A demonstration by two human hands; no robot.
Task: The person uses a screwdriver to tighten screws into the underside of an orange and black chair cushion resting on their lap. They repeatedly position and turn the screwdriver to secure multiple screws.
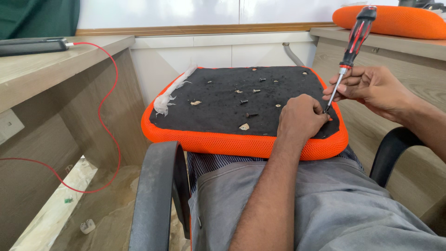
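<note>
Seat cushion (232, 144): orange mesh sides, black fabric underside facing up, resting across the person's lap, its long axis running left to right. Loose dark screws (244, 102) and pale chips lie scattered on the black face. A crumpled strip of white wrapping film (173, 93) lies along the cushion's 9 o'clock edge.

Screwdriver (351, 44): red-and-black handle, bright metal shaft. Long axis steeply tilted, handle up toward 1 o'clock, tip down toward 7 o'clock, meeting the cushion near its 3 o'clock edge.

Right hand (371, 88): fingers pinched narrowly around the shaft just below the handle.

Left hand (301, 118): curled into a loose fist on the black fabric, knuckles just beside the screwdriver tip; whether it pinches anything cannot be told.

Second orange cushion (395, 21): on the desk top at 1 o'clock.

Red cable (109, 83): runs from a dark flat device (32, 45) on the left desk at 10 o'clock, looping down to the floor.

White wall socket plate (9, 125): rectangular, on the left desk's side panel at 9 o'clock.

Black chair armrests (158, 186): either side of the lap, at 7 and 4 o'clock.
</note>
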